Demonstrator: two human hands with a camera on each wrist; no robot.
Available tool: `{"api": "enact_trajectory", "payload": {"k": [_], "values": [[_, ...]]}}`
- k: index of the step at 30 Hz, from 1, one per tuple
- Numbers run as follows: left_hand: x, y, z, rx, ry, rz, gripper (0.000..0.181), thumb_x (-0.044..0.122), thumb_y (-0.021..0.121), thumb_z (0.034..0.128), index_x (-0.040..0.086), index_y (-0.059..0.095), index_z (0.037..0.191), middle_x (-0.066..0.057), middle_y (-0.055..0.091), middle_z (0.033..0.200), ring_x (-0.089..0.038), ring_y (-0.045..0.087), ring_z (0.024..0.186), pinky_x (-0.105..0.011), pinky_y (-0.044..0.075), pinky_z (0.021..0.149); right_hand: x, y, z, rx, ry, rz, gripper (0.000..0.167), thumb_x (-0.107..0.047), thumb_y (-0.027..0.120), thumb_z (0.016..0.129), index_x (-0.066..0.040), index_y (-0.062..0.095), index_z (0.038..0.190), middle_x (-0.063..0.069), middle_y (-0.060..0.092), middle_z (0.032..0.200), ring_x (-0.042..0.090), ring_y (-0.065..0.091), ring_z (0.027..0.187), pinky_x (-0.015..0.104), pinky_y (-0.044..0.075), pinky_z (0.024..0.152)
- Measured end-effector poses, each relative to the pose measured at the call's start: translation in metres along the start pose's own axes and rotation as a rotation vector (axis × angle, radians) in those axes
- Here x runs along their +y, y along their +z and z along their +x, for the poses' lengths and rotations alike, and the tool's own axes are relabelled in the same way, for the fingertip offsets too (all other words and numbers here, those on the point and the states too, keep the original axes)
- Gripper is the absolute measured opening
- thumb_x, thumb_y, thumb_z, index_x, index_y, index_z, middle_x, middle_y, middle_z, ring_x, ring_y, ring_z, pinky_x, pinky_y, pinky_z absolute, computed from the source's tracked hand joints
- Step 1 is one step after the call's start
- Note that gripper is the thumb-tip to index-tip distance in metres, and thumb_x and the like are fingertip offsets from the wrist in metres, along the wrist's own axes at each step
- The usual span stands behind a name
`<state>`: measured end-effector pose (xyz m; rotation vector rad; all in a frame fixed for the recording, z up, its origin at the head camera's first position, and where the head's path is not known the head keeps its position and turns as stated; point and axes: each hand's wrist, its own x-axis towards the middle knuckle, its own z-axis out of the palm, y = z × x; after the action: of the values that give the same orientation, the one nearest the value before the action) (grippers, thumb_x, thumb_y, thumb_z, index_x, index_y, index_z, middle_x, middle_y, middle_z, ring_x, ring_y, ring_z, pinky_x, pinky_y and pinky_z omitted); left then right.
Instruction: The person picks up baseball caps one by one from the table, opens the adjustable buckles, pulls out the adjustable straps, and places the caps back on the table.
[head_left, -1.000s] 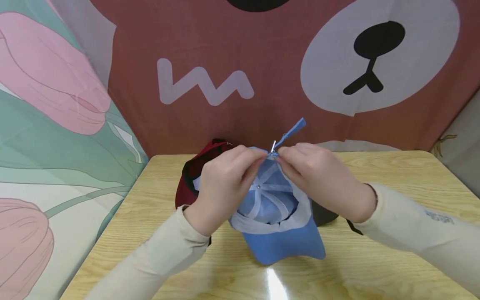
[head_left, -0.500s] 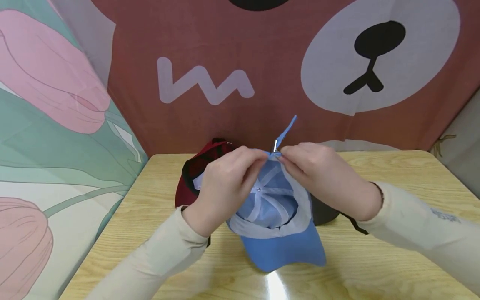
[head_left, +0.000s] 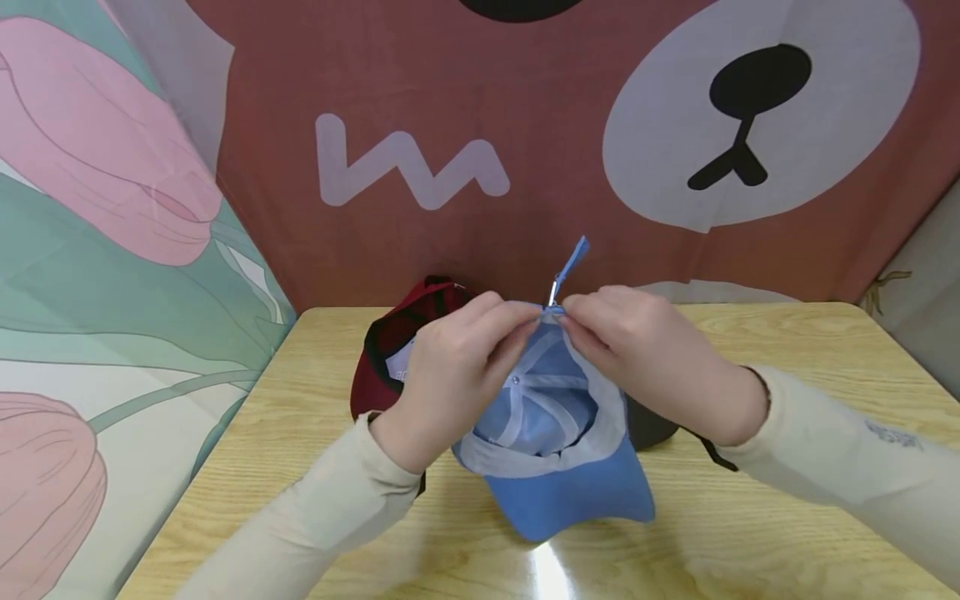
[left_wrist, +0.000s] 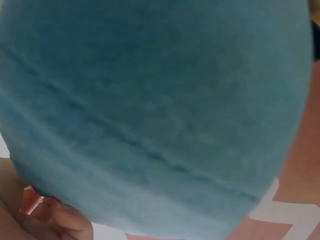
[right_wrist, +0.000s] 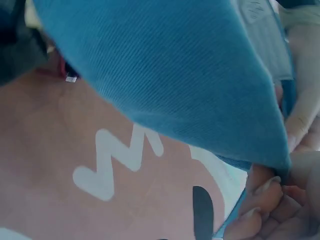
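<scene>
A light blue baseball cap (head_left: 570, 492) is held up over the table, its white-taped inside facing me and its brim pointing down toward me. My left hand (head_left: 461, 371) pinches the cap's back edge at the left of a metal buckle (head_left: 553, 293). On the other side of the buckle, my right hand (head_left: 656, 358) pinches the same edge. The loose end of the blue strap (head_left: 573, 260) sticks up above the buckle. In the left wrist view the cap's crown (left_wrist: 160, 100) fills most of the picture. The right wrist view shows fingers (right_wrist: 265, 200) gripping the cap's corner.
Behind my left hand lies a dark red cap (head_left: 367, 383) with its opening showing. A dark grey cap (head_left: 648, 425) sits partly hidden behind the blue one. The wooden table (head_left: 810, 400) ends at a printed bear curtain (head_left: 555, 150).
The loose strap end has swung leftward and stands more upright. Both hands keep their pinch on the cap's back edge, shifting only slightly, and the brim has dipped a little lower.
</scene>
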<state>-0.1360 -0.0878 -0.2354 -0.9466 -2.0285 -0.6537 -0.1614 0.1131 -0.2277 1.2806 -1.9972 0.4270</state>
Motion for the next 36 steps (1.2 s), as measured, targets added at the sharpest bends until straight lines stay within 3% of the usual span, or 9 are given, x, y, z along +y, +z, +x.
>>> {"api": "enact_trajectory", "payload": {"k": [3, 10, 17, 25, 31, 36], "values": [[-0.001, 0.001, -0.002, 0.012, 0.008, -0.008, 0.011, 0.003, 0.072, 0.0863, 0.003, 0.072, 0.097, -0.002, 0.057, 0.071, -0.01, 0.047, 0.055, -0.019, 0.039, 0.051, 0.001, -0.001, 0.0, -0.005, 0.052, 0.054, 0.024, 0.008, 0.079, 0.071, -0.001, 0.064, 0.087, 0.003, 0.054, 0.066, 0.012, 0.046, 0.057, 0.028, 0.045, 0.051], [-0.003, 0.001, -0.005, 0.022, -0.002, -0.049, 0.012, 0.002, 0.073, 0.0849, 0.002, 0.072, 0.097, -0.002, 0.056, 0.071, -0.009, 0.046, 0.056, -0.019, 0.038, 0.051, 0.002, 0.001, -0.002, 0.005, -0.054, -0.06, 0.032, 0.01, 0.079, 0.067, 0.002, 0.056, 0.088, 0.005, 0.046, 0.062, 0.016, 0.042, 0.054, 0.027, 0.04, 0.047], [-0.004, 0.001, -0.004, 0.033, 0.017, -0.051, 0.012, 0.003, 0.074, 0.0847, 0.002, 0.073, 0.097, -0.002, 0.058, 0.072, -0.009, 0.048, 0.057, -0.019, 0.04, 0.052, 0.005, 0.0, -0.002, 0.025, 0.047, 0.059, 0.025, 0.01, 0.078, 0.07, -0.003, 0.061, 0.082, 0.0, 0.047, 0.062, 0.011, 0.042, 0.055, 0.027, 0.041, 0.048], [-0.007, 0.002, -0.002, 0.051, 0.001, -0.058, 0.012, 0.003, 0.073, 0.0854, 0.001, 0.073, 0.097, -0.003, 0.06, 0.073, -0.01, 0.047, 0.057, -0.02, 0.04, 0.053, 0.006, -0.001, -0.001, 0.048, -0.068, -0.109, 0.033, 0.013, 0.079, 0.067, 0.007, 0.057, 0.091, 0.011, 0.051, 0.065, 0.02, 0.044, 0.054, 0.03, 0.041, 0.046], [-0.008, 0.004, 0.0, 0.072, -0.005, -0.063, 0.013, 0.003, 0.073, 0.0851, 0.001, 0.073, 0.098, -0.004, 0.061, 0.073, -0.01, 0.048, 0.057, -0.021, 0.04, 0.053, 0.009, -0.002, 0.002, 0.055, 0.011, -0.032, 0.023, 0.011, 0.078, 0.071, 0.003, 0.061, 0.086, 0.008, 0.055, 0.065, 0.017, 0.049, 0.056, 0.031, 0.046, 0.05], [-0.01, 0.007, 0.001, 0.094, -0.026, -0.071, 0.014, 0.001, 0.074, 0.0833, 0.001, 0.073, 0.097, -0.004, 0.062, 0.075, -0.01, 0.049, 0.058, -0.021, 0.041, 0.054, 0.011, -0.002, 0.003, 0.058, 0.005, -0.049, 0.021, 0.011, 0.076, 0.073, 0.005, 0.062, 0.089, 0.011, 0.058, 0.068, 0.02, 0.052, 0.059, 0.033, 0.048, 0.052]]}}
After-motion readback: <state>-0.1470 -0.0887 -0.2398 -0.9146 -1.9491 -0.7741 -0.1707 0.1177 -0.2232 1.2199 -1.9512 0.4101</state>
